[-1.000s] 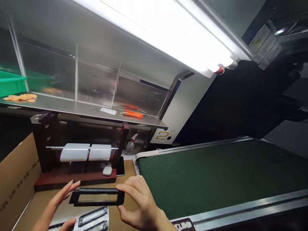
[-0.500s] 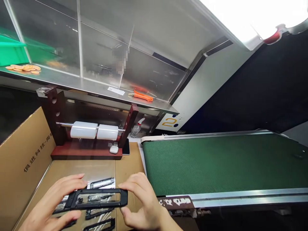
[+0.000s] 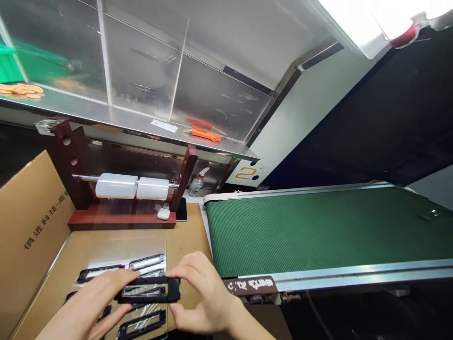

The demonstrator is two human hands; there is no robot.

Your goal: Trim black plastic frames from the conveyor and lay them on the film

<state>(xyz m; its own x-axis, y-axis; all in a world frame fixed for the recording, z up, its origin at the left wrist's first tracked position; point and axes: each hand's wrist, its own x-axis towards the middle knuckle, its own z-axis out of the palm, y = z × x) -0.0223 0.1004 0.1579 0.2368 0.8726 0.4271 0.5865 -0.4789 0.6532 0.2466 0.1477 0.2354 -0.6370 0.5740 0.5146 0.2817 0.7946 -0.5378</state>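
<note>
Between my two hands is a black rectangular plastic frame [image 3: 172,289] with a long window through its middle. My left hand [image 3: 95,302] grips its left end, thumb below and fingers above. At the right end, my right hand [image 3: 203,295] pinches it between thumb and fingers. Beneath lie several similar black frames, one at the upper left [image 3: 85,275], one at the upper middle [image 3: 146,261] and one lower down [image 3: 141,325]. They rest on clear film over brown cardboard; some are partly hidden by my left hand.
A dark red stand [image 3: 120,219] holds two white film rolls [image 3: 116,185]. An earbud case [image 3: 163,214] sits on its base. A green conveyor belt [image 3: 300,231] runs rightward. The metal shelf above bears an orange-handled tool [image 3: 203,133]. A cardboard flap [image 3: 35,203] rises at left.
The view has shifted slightly, so the surroundings sit a little left and higher. Both hands still hold the black frame, which now appears lower over the other frames and farther left.
</note>
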